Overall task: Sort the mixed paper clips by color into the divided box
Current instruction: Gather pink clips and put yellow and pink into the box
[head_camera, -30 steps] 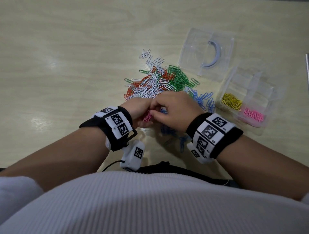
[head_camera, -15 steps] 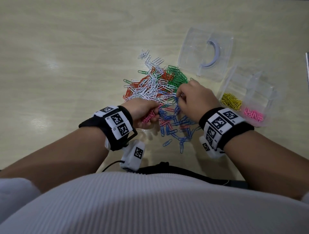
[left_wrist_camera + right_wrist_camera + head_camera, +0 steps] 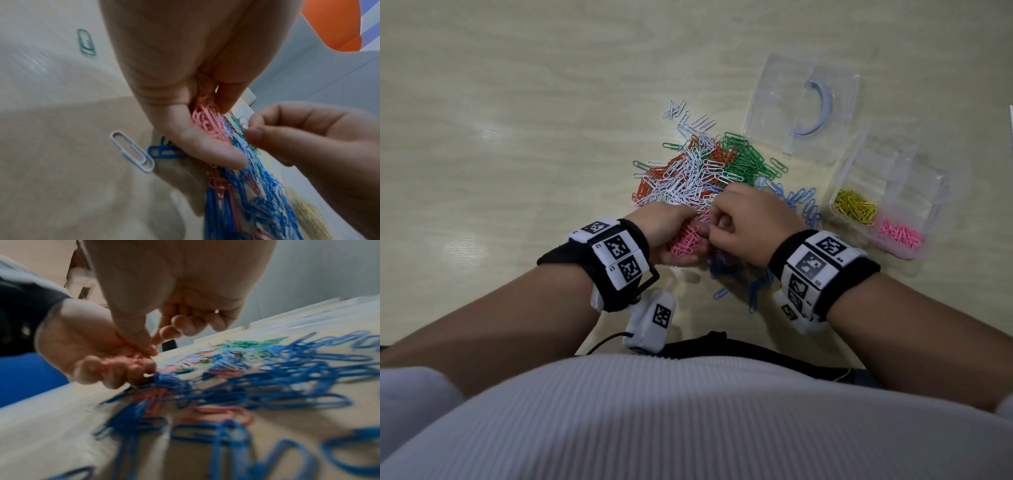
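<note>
Table of pale wood grain carries everything here: a broad mixed pile of paper clips in white, orange, green and blue lies spread at its centre, with the clear divided box well to the right of it and the box's clear lid lying flat beyond the pile. Two compartments of the box already hold colour, a yellow heap and a pink heap side by side; the other cells look bare, though the clear plastic makes that hard to read. At the near edge of the pile the left hand is cupped, its curled fingers gripping a bunch of pink clips, thin glossy wire loops lying roughly parallel. The right hand touches it from the other side, thumb and forefinger pinched at that bunch; whether a clip sits between them cannot be told, as the right wrist view is blurred. Blue clips lie tangled directly under both hands. The main risk is that the bunch overfills the loose cup and clips slip back into the pile, or that a hooked blue clip rides along into the pink cell.
</note>
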### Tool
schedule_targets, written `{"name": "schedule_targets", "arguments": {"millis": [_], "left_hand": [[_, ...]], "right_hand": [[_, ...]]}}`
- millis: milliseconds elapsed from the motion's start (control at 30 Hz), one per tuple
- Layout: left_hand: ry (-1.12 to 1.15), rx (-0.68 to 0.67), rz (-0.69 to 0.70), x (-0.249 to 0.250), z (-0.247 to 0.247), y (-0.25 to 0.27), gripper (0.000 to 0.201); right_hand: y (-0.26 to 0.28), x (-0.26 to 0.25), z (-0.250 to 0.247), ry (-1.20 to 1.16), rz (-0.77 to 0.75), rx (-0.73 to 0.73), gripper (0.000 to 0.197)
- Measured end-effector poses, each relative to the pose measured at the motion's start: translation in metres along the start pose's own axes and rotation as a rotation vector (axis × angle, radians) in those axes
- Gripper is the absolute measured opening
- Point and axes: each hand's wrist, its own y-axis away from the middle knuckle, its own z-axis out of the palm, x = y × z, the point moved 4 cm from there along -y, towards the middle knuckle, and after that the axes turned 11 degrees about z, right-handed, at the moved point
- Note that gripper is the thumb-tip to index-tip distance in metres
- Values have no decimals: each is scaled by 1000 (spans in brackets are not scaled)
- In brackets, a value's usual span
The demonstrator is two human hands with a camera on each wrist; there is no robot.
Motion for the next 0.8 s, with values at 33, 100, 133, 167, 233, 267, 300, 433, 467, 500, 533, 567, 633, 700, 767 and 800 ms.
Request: {"name": "schedule_targets", "arguments": {"millis": [33,100,133,167,233,267,300,433,467,500,533,567,633,700,767,800], "left_hand": [[1,17,14,1,0,0,27],[16,20,16,0,-1,1,22],[28,1,3,-1,-1,2,22],[38,-18,-13,-2,-2,3,25],[42,-22,-35,-3,-5,5,31],[32,-16,-38,-4,-7,7,32],[18,-11,-36,-4,-9,8,32],[3,-17,-14,-4,-12,10,30],[-4,-16,-12,-4,-12,10,30],[-12,-17,-11,-4,-12,10,29],[-14,-20,-13,-4,-12,11,28],[-15,-24,-16,-3,-12,11,28],[-28,-23,-16,-3,-12,12,27],[-47,-12,-12,-2,-12,13,26],[-50,-10,-13,-2,-13,12,28],[-45,-10,-16,-2,-13,12,29]], "right_hand": [[3,-7,1,-30,-50,-9,10],[6,-14,4,-21,-101,1,15],[4,-14,4,-27,-80,26,16],[1,-11,3,-43,-41,55,18],[-6,-2,3,7,31,70,23],[-9,2,5,94,60,49,25],[-12,7,6,179,81,33,27],[-14,11,3,217,81,57,25],[-15,9,4,218,67,34,25],[-15,6,6,235,49,6,25],[-15,4,8,256,35,-18,26],[-16,2,10,269,27,-25,24],[-17,1,10,272,22,-6,18],[-18,2,8,279,25,10,13],[-17,4,5,269,29,23,12],[-16,5,4,255,31,36,12]]}}
